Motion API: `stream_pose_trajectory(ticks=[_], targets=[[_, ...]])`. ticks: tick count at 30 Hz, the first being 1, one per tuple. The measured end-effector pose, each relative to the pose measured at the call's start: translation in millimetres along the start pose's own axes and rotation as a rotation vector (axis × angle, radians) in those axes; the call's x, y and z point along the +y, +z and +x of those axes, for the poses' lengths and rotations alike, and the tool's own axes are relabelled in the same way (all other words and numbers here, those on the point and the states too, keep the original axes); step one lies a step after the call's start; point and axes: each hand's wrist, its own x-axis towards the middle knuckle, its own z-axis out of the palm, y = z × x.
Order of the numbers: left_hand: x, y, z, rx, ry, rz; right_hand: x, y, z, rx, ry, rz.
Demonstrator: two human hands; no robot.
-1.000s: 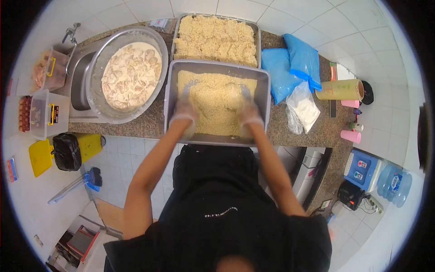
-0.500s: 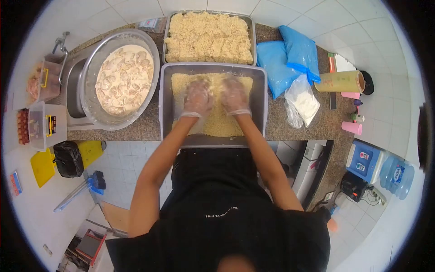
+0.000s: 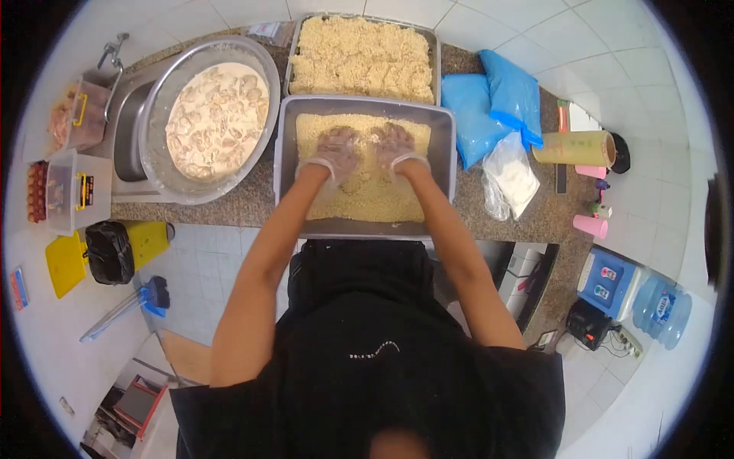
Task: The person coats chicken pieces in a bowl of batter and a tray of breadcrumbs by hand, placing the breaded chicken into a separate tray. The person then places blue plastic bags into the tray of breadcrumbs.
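A grey tub of pale yellow breadcrumbs stands in front of me. My left hand, in a clear plastic glove, lies on the crumbs left of the middle, its fingers stretched out and partly sunk in. Just right of it, my gloved right hand presses the same bed of crumbs with fingers spread. Anything under the palms is hidden. Behind the tub, a tray holds crumb-coated pieces packed close together. At left, a big metal bowl contains raw meat pieces in creamy batter.
Blue plastic bags and a clear bag of white powder lie right of the tub. Beyond them are a roll of plastic wrap and a pink cup. A sink and clear plastic boxes are at left.
The view has shifted slightly. Both hands have settled flatter on the crumbs, with wrists turned a little and fingers more plainly seen. The tub and bowl stay in place on the counter.
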Motion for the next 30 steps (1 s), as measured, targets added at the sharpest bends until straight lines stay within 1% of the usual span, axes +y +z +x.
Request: stream_pose_trajectory(ticks=[1,2,3,4,5,6,8,9,10,11,12,13,14,15,16,17,18,19,20,22,23,25,26,27,28,30], targets=[[-9.0,4.3,-1.8,0.018,-0.073,-0.267,15.3,-13.5,16.6,-0.347,-0.16,-0.116],[-24.0,-1.6,-4.9,0.036,-0.072,-0.262,26.1,-25.1,27.4,-0.688,-0.313,-0.233],[-38.7,-5.0,-10.7,-0.039,-0.096,-0.312,32.2,-29.5,20.9,-0.678,-0.312,-0.235],[-45.3,-1.5,-17.1,-0.126,-0.123,-0.365,36.5,-26.6,0.9,-0.536,-0.3,-0.124],[-41.8,9.1,-24.3,-0.135,-0.125,-0.366,37.3,-21.6,-24.5,-0.402,-0.286,-0.012],[-38.3,16.3,-25.8,-0.074,-0.143,-0.439,37.0,-20.6,-34.0,-0.251,-0.278,0.089],[-28.8,18.8,-27.0,0.051,-0.173,-0.587,34.0,-22.8,-40.2,-0.227,-0.293,0.117],[-26.9,13.1,-26.9,0.06,-0.173,-0.591,33.0,-25.8,-40.6,-0.217,-0.305,0.148],[-27.7,6.0,-26.4,0.144,-0.088,-0.657,34.6,-30.8,-37.6,-0.214,-0.31,0.143],[-24.1,-3.1,-34.3,0.214,-0.006,-0.721,25.3,-48.5,-42.4,-0.199,-0.119,0.182],[-14.6,-20.5,-45.9,0.209,-0.012,-0.721,12.9,-69.6,-46.4,-0.182,0.069,0.22],[0.2,-43.0,-59.8,0.29,0.002,-0.48,-5.9,-91.4,-55.9,-0.076,0.046,0.076],[8.3,-55.2,-66.3,0.369,0.022,-0.236,-9.7,-82.1,-60.1,-0.075,0.05,0.082],[5.3,-56.3,-65.5,0.378,0.112,-0.199,-11.2,-71.1,-61.9,-0.015,0.021,-0.053],[6.0,-54.1,-66.0,0.373,0.121,-0.192,-9.7,-61.9,-66.4,0.044,-0.003,-0.188],[15.9,-63.0,-80.0,0.248,0.084,-0.195,-14.4,-67.3,-79.2,0.048,0.005,-0.186],[24.0,-64.6,-93.2,0.123,0.045,-0.199,-23.7,-78.7,-98.3,0.029,0.033,-0.027],[24.3,-50.1,-103.9,0.116,-0.04,-0.211,-29.2,-84.0,-110.8,0.012,0.062,0.135],[22.2,-29.2,-111.0,0.108,-0.129,-0.224,-24.0,-70.1,-115.2,0.011,0.069,0.139],[29.5,13.8,-104.1,-0.073,-0.297,-0.379,-11.1,-32.8,-122.2,-0.474,0.196,-0.189],[40.0,16.7,-98.4,-0.076,-0.298,-0.378,-23.1,-39.3,-123.5,-0.477,0.197,-0.186],[64.3,19.8,-83.0,-0.36,-0.114,-0.328,-60.9,-63.9,-120.1,-0.425,0.295,0.253],[67.4,36.7,-74.2,-0.37,-0.112,-0.329,-53.9,-31.3,-120.7,-0.432,0.302,0.255],[66.3,58.3,-56.1,-0.202,-0.255,-0.425,-34.3,22.9,-112.5,-0.213,0.299,0.29],[63.4,64.2,-38.8,-0.021,-0.397,-0.52,-19.6,48.3,-96.3,0.013,0.285,0.319],[62.6,-13.2,-60.4,0.16,-0.3,-0.769,-13.1,7.7,-51.1,-0.08,0.239,0.255]])
